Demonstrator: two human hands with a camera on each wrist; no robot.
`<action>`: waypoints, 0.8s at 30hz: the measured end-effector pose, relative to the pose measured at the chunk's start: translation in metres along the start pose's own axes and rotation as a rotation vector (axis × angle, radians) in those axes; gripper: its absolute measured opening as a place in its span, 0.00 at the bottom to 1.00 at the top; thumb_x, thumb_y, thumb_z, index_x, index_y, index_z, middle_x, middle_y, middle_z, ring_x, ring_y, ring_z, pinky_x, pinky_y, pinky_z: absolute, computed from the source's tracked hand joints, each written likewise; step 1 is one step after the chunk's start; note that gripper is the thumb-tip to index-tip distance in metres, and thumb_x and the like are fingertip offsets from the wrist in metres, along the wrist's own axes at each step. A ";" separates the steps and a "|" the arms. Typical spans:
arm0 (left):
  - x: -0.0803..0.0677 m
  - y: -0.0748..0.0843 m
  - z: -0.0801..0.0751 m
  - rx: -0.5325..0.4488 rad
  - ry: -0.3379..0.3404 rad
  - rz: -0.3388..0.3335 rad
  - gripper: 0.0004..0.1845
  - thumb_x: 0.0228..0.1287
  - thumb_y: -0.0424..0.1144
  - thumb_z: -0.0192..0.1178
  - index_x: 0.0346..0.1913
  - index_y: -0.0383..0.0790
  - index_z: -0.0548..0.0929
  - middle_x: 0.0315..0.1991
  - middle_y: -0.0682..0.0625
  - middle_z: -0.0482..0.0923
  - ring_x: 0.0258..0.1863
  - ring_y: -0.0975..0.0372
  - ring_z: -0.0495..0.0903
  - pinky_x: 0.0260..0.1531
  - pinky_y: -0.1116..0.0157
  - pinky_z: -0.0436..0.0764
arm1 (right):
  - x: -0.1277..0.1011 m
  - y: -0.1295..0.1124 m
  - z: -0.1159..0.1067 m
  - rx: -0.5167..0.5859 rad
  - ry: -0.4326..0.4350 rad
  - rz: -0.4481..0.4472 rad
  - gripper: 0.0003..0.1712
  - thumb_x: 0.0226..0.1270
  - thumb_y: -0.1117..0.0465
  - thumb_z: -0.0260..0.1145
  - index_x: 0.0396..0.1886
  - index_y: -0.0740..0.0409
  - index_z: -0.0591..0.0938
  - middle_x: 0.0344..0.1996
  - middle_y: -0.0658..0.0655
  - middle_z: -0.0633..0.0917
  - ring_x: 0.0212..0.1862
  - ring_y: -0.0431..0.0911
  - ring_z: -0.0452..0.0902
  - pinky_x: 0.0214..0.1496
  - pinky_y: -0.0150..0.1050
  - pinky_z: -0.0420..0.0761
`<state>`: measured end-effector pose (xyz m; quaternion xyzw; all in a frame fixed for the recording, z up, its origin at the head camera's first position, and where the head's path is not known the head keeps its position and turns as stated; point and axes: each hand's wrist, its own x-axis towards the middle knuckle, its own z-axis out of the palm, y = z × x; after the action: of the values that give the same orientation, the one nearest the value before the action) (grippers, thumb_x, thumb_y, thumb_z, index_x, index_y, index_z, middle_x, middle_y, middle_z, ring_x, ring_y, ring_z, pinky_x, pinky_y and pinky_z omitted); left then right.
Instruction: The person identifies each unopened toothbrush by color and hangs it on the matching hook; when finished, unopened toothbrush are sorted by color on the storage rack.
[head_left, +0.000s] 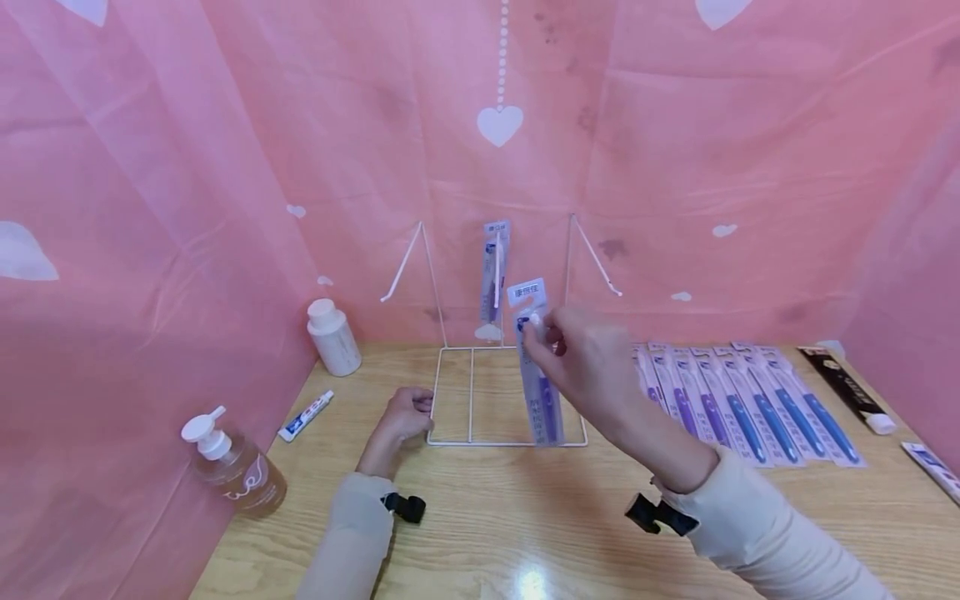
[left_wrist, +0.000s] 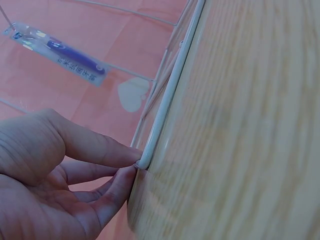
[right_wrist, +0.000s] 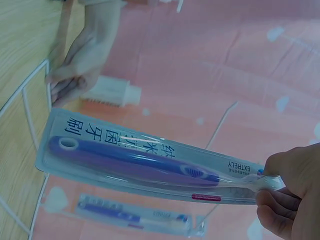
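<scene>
A white wire rack (head_left: 506, 443) stands on the wooden table against the pink backdrop. One packaged toothbrush (head_left: 495, 267) hangs from its centre hook, also seen in the left wrist view (left_wrist: 60, 50). My right hand (head_left: 536, 329) pinches the top of a second packaged purple toothbrush (head_left: 542, 400), holding it upright in front of the rack. The right wrist view shows that pack (right_wrist: 135, 160) held by its head end in the fingers (right_wrist: 272, 192). My left hand (head_left: 423, 408) pinches the rack's front left base corner (left_wrist: 170, 95) between its fingertips (left_wrist: 125, 175).
Several packaged toothbrushes (head_left: 750, 400) lie in a row on the table at the right, with a black pack (head_left: 843, 383) beyond them. At the left stand a white bottle (head_left: 333, 337), a small tube (head_left: 306, 415) and a pump bottle (head_left: 236, 467).
</scene>
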<state>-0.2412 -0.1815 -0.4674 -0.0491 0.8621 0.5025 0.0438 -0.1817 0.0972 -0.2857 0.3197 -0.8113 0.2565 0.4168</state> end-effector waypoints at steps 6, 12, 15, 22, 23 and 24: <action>0.000 0.001 -0.002 -0.001 -0.005 0.011 0.34 0.38 0.13 0.61 0.57 0.21 0.77 0.43 0.39 0.78 0.45 0.51 0.78 0.46 0.58 0.81 | 0.005 -0.014 0.006 0.018 0.001 -0.028 0.10 0.60 0.62 0.68 0.22 0.58 0.78 0.17 0.50 0.79 0.18 0.39 0.71 0.16 0.31 0.68; -0.001 0.001 -0.001 0.004 0.001 0.021 0.33 0.39 0.13 0.61 0.57 0.22 0.78 0.41 0.40 0.78 0.43 0.52 0.78 0.43 0.61 0.81 | 0.008 -0.019 0.014 0.057 -0.050 0.014 0.11 0.62 0.63 0.69 0.23 0.59 0.77 0.18 0.51 0.78 0.17 0.39 0.70 0.16 0.29 0.69; 0.000 0.001 -0.001 0.000 0.006 0.021 0.32 0.39 0.13 0.61 0.56 0.22 0.78 0.40 0.41 0.78 0.42 0.53 0.77 0.41 0.62 0.81 | 0.009 -0.017 0.017 0.062 -0.075 0.041 0.11 0.62 0.63 0.68 0.22 0.60 0.77 0.18 0.52 0.79 0.17 0.39 0.69 0.15 0.30 0.69; 0.001 -0.001 -0.001 -0.010 0.008 0.023 0.32 0.38 0.13 0.61 0.55 0.22 0.79 0.39 0.41 0.78 0.42 0.53 0.77 0.39 0.64 0.80 | 0.016 -0.009 0.030 0.053 -0.100 0.084 0.11 0.63 0.64 0.66 0.22 0.60 0.77 0.18 0.53 0.80 0.15 0.38 0.69 0.13 0.31 0.67; 0.001 -0.001 -0.001 -0.012 0.008 0.020 0.32 0.38 0.13 0.61 0.55 0.22 0.78 0.39 0.41 0.78 0.42 0.53 0.77 0.40 0.64 0.80 | 0.017 -0.008 0.032 0.050 -0.106 0.091 0.11 0.64 0.64 0.65 0.22 0.60 0.77 0.18 0.53 0.80 0.15 0.38 0.69 0.13 0.31 0.67; 0.001 -0.001 -0.001 -0.012 0.008 0.018 0.32 0.38 0.13 0.61 0.55 0.22 0.78 0.40 0.41 0.78 0.42 0.53 0.77 0.40 0.64 0.80 | 0.019 -0.006 0.034 0.045 -0.113 0.099 0.11 0.64 0.64 0.65 0.23 0.60 0.77 0.18 0.53 0.80 0.15 0.38 0.68 0.13 0.31 0.66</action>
<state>-0.2420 -0.1829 -0.4684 -0.0436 0.8596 0.5080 0.0354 -0.2029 0.0640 -0.2869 0.3024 -0.8424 0.2763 0.3501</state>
